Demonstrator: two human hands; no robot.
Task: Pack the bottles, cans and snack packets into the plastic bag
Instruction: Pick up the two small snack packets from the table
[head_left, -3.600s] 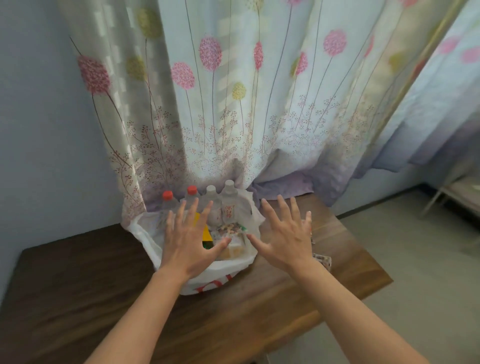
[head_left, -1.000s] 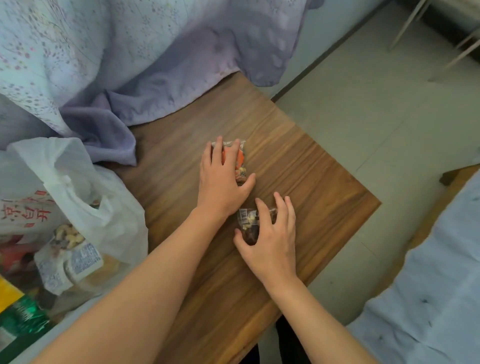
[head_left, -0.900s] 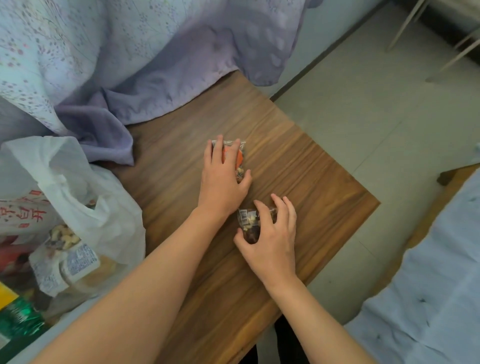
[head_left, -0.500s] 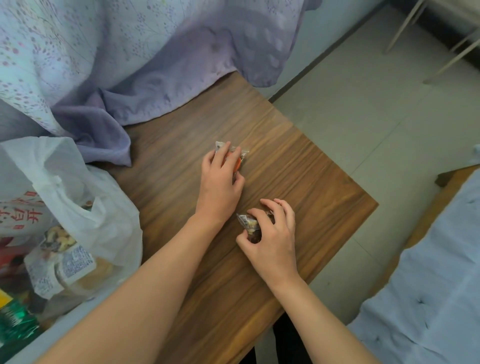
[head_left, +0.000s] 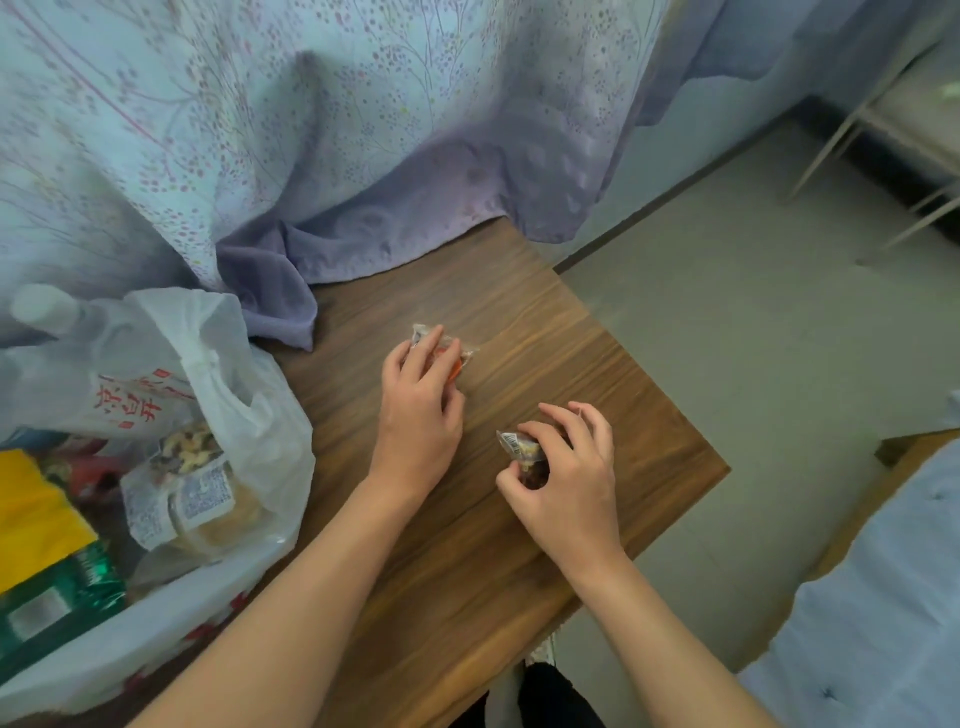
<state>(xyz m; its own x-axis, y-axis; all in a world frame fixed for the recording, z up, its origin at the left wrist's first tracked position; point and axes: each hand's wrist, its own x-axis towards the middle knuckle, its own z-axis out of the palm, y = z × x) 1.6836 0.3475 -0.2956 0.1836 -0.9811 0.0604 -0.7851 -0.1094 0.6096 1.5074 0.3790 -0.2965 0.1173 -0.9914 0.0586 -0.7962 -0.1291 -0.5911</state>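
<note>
Flowered curtain (head_left: 311, 130) drapes onto the far edge of the wooden desk (head_left: 467, 571), where the white plastic bag (head_left: 249, 415) sits at my left, open and stuffed. My left hand (head_left: 418, 410) curls its fingers over an orange snack packet (head_left: 447, 353) lying on the desk, and my right hand (head_left: 563, 478) pinches a clear snack packet (head_left: 519, 448) between thumb and fingers.

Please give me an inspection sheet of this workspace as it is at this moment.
Surface: brown wooden table, mostly bare at this end.
Job's things: white plastic bag at table's left, open, already holding packets and a white-capped bottle; orange-marked clear snack packet under the left hand; clear snack packet with barcode in the right hand.
Clutter: nothing seen.
Hands: left hand fingers closing on its packet; right hand pinching its packet.
Cables: nothing seen.
Surroundings: flowered pale curtain draped onto the table; grey floor.
</note>
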